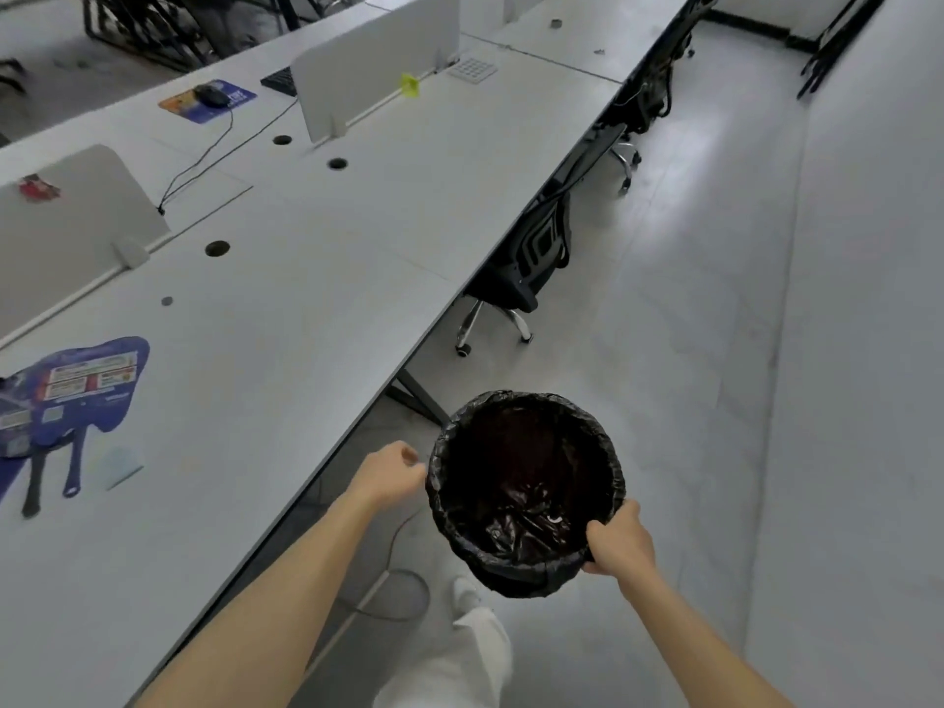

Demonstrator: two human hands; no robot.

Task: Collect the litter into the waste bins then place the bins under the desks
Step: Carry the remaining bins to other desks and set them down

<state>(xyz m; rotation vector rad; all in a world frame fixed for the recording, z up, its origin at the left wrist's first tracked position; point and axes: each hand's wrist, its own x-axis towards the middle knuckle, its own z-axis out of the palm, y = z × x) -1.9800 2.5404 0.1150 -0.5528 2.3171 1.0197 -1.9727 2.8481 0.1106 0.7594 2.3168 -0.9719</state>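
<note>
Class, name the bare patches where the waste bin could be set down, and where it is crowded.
Bare: desk between the cable holes and its front edge; floor right of the chair. Crowded: by the blue printed card, and around the mouse. Right hand holds the waste bin.

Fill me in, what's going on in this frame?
A person beside a long white desk holds a round waste bin lined with a black plastic bag above the floor. The right hand grips the bin's near rim. The left hand sits curled beside its left rim; whether it holds anything is unclear. The bin is not yet under the desk, and a pale blue scrap of paper lies on the desktop.
</note>
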